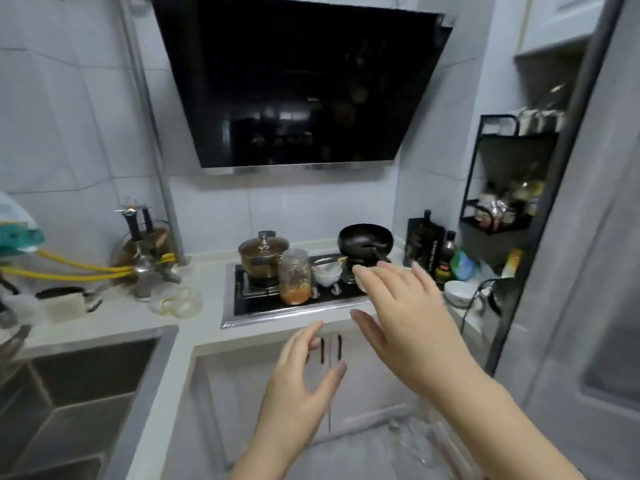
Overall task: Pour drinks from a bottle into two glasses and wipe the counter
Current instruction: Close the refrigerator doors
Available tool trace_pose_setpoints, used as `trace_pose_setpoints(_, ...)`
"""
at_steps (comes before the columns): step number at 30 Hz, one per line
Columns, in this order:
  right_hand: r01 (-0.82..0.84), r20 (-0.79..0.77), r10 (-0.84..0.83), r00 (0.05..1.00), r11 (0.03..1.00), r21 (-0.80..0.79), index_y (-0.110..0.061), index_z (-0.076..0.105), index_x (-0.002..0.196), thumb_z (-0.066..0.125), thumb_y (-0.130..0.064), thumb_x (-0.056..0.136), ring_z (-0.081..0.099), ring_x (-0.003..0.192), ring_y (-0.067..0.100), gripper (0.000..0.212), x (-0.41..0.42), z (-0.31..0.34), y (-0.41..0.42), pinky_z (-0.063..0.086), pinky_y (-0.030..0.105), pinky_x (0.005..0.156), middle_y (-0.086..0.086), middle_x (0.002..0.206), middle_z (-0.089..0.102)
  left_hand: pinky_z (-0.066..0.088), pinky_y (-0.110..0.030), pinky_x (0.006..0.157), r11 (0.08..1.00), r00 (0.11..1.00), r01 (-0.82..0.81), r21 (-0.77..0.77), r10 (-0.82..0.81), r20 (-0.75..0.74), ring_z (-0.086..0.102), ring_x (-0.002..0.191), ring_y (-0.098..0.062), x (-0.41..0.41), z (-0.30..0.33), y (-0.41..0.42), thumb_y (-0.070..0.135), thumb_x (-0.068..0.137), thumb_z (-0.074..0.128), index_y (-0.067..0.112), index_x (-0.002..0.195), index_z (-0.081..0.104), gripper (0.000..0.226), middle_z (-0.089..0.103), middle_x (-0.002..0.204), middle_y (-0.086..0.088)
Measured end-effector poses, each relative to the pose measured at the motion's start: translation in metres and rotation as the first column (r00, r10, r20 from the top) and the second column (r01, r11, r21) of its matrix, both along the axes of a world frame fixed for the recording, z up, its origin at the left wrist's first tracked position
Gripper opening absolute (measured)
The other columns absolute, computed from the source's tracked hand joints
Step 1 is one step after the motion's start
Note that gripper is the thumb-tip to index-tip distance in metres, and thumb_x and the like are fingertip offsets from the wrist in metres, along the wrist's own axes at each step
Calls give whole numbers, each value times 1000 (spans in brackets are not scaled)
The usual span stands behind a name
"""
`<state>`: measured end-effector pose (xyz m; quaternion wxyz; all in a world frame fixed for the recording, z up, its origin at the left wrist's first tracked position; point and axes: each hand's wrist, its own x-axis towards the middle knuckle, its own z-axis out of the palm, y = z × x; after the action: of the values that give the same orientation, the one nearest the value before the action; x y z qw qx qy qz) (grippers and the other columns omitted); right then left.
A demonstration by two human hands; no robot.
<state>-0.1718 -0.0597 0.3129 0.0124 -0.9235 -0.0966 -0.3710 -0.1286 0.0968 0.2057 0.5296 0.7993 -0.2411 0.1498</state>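
Here your right hand (pixel 398 306) reaches out at centre right of the frame, fingers spread straight, holding nothing, hovering in front of the black glass hob (pixel 298 299) set into the pale stone surface (pixel 194 327). Your left hand (pixel 304 379) sits lower centre, fingers loosely parted, empty too. A dark glass bottle with a yellow label (pixel 446 261) stands at right, beside the black frying pan (pixel 365 239). No drinking glasses can be made out clearly.

No writing can be read. The black box (pixel 423 249) by the stove carries pale vertical lettering, and the dark bottle (pixel 445 263) a label, both too blurred.
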Motion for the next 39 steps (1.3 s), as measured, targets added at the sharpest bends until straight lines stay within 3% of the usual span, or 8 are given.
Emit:
trace_pose_setpoints(6, 382, 111, -366, 924, 898, -218, -8, 52, 127, 62, -24, 84, 47, 128, 31, 47, -12, 59, -75, 20, 61, 111, 10, 112, 64, 33, -30, 111, 916, 916, 400, 0, -400, -31, 33, 128, 13, 22, 34, -114, 64, 84, 49, 64, 129, 30, 49, 32, 142, 34)
trace_pose_setpoints(9, 555, 24, -577, 816, 771, -312, -11, 37, 136, 49, -19, 90, 29, 139, 29, 48, -16, 77, -106, -1, 61, 112, 9, 125, 56, 28, -35, 115, 844, 844, 536, 2, -536, -25, 23, 135, 12, 29, 51, -164, 54, 91, 46, 54, 136, 29, 49, 28, 148, 28)
trace_pose_setpoints(13, 650, 21, -699, 715, 654, -386, -7, 40, 131, 45, -11, 88, 25, 138, 28, 44, -16, 89, -125, -7, 63, 110, 12, 126, 55, 26, -26, 115, 743, 743, 669, -8, -668, 53, 24, 134, 14, 29, 75, -214, 36, 98, 44, 45, 138, 29, 44, 31, 145, 30)
trace_pose_setpoints(17, 674, 74, -715, 695, 612, -414, -6, 58, 114, 50, -9, 86, 32, 137, 24, 29, -16, 92, -127, -3, 64, 110, 10, 123, 59, 31, -6, 99, 659, 660, 750, -55, -741, 129, 35, 125, 16, 23, 88, -237, 38, 97, 43, 51, 133, 32, 40, 40, 131, 42)
trace_pose_setpoints(21, 711, 241, -683, 690, 576, -403, -12, 74, 84, 70, -13, 70, 55, 122, 20, 15, -23, 81, -126, 33, 65, 102, 4, 108, 70, 27, -33, 116, 600, 612, 789, -132, -787, 77, 25, 138, 6, 23, 76, -242, 42, 97, 44, 34, 147, 24, 54, 32, 148, 26)
trace_pose_setpoints(25, 702, 335, -618, 711, 593, -394, -11, 72, 92, 59, -8, 78, 51, 127, 21, 20, -32, 66, -133, 27, 67, 105, 4, 114, 69, 24, -40, 117, 656, 660, 751, -75, -742, 120, 16, 140, 6, 20, 64, -238, 40, 99, 42, 44, 146, 19, 53, 23, 151, 28)
trace_pose_setpoints(30, 735, 427, -600, 676, 586, -341, -14, 69, 97, 56, -11, 89, 45, 132, 18, 16, -61, 54, -129, 22, 62, 111, 1, 122, 65, 16, -31, 114, 708, 686, 706, -11, -680, 260, 8, 141, 3, 8, 61, -225, 47, 94, 46, 66, 134, 14, 54, 15, 151, 23)
trace_pose_setpoints(39, 806, 611, -562, 557, 544, -235, -11, 72, 100, 62, -17, 90, 48, 128, 24, 15, -137, 35, -116, 29, 64, 105, 5, 124, 64, 14, -22, 106, 578, 564, 815, -44, -772, 294, 0, 141, 6, -34, 76, -223, 65, 74, 60, 52, 144, 5, 90, -2, 154, 26)
